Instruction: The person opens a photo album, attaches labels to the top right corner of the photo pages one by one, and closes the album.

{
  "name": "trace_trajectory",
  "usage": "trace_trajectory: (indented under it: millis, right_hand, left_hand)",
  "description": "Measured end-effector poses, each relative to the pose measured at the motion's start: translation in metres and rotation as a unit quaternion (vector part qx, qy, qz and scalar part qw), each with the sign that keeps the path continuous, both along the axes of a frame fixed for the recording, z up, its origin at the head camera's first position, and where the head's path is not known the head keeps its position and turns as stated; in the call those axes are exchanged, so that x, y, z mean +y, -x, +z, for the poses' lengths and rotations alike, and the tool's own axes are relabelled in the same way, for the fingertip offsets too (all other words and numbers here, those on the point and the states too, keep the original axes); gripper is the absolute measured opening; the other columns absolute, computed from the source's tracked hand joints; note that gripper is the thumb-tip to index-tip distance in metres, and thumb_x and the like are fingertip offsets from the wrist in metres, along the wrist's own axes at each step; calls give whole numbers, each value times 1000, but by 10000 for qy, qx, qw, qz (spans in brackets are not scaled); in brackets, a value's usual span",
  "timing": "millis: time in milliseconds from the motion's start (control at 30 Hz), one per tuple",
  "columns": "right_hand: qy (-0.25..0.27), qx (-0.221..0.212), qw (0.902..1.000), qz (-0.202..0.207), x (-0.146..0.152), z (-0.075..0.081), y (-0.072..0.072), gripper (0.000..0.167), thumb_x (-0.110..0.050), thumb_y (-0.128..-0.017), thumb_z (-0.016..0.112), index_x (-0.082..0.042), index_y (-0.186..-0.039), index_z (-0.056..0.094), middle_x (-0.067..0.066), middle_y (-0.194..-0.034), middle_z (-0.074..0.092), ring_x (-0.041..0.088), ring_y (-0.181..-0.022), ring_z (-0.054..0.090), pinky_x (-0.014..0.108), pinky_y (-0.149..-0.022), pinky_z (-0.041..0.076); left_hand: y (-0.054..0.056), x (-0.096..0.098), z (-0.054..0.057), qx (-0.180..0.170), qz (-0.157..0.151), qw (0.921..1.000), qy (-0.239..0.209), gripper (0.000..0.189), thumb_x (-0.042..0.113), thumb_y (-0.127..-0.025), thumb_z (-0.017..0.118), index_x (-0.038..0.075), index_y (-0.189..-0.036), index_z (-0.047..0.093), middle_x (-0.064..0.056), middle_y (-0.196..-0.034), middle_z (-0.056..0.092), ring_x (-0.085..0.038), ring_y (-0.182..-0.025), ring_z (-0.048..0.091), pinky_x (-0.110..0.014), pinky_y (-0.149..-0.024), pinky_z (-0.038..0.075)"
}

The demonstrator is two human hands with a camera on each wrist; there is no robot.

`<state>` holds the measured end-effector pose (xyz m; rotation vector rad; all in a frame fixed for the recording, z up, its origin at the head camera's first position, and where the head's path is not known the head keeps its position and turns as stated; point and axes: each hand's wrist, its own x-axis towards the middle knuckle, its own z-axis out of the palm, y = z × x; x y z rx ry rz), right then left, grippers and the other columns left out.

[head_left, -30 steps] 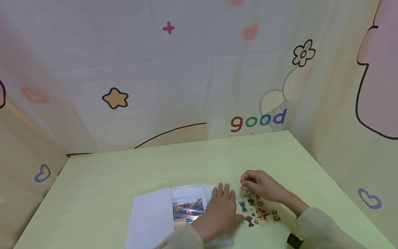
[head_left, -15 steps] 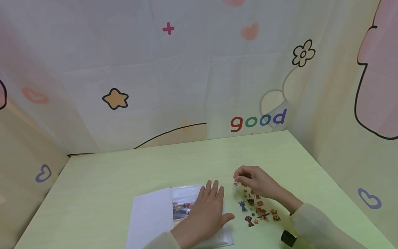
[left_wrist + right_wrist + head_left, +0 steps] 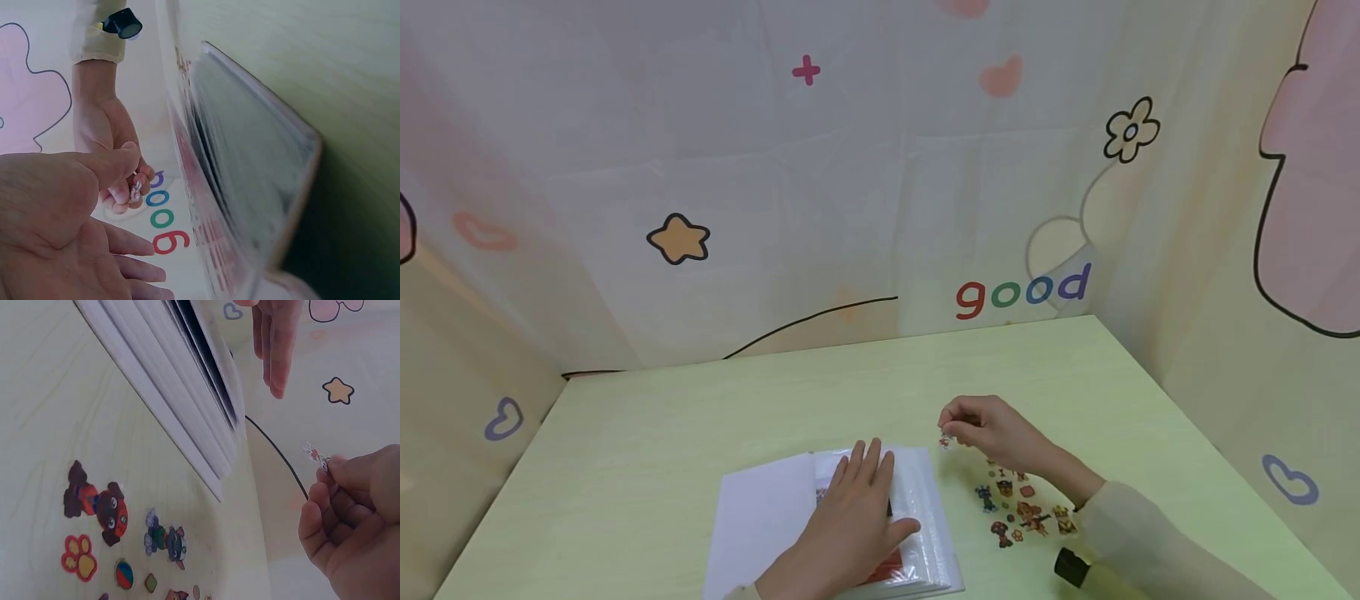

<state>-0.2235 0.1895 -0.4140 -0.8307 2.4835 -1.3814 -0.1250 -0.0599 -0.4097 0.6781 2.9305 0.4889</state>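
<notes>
Between thumb and forefinger, my right hand [image 3: 996, 429] pinches a small sticker [image 3: 314, 455] of a white and red cartoon figure, just beyond the album's right far corner. The photo album [image 3: 934, 508] lies open, its blank white inner cover [image 3: 767, 517] to the left and clear plastic pockets to the right. My left hand [image 3: 853, 521] is over the pocket page with fingers straight and holds nothing; it hides most of the picture there. Both wrist views show this hand raised above the page.
Several cartoon puppy stickers [image 3: 1033, 517] lie on the pale green table [image 3: 647, 450] right of the album, under my right forearm. A black wrist camera [image 3: 1072, 567] sits at the right sleeve. Printed curtains [image 3: 760, 200] stand behind the table and at both sides.
My right hand has lifted the sticker away from the others and carried it left towards the album. My left hand has slid left across the pocket page, uncovering its right edge.
</notes>
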Motion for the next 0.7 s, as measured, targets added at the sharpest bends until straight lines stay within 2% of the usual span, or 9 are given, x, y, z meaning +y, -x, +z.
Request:
trace_trajectory:
  millis: [300,500,700]
  right_hand:
    - [-14,151,9997,194,-25,5,4,9,-8,-104,61,-6,-99,69,16,-90,65,12,-74,53,23,-63,45]
    - [15,189,9991,373,-40,4,6,9,-8,-104,62,-4,-99,69,10,-87,64,12,-73,52,23,-62,44]
    - [83,104,9986,520,-53,0,9,8,-6,-103,62,-4,-98,68,14,-88,66,11,-74,54,23,-65,47]
  left_hand:
    - [-13,-20,-5,257,-140,9995,-143,83,47,-96,70,-9,-151,43,-29,-162,31,-45,-151,28,-57,-118,29]
    - [-20,-29,-10,530,-294,9981,-136,81,49,-97,68,-11,-148,47,-31,-159,36,-46,-149,31,-60,-116,32]
    - [-25,-34,-14,467,-389,9979,-212,87,57,-96,65,-10,-147,48,-30,-158,36,-46,-148,32,-60,-115,34]
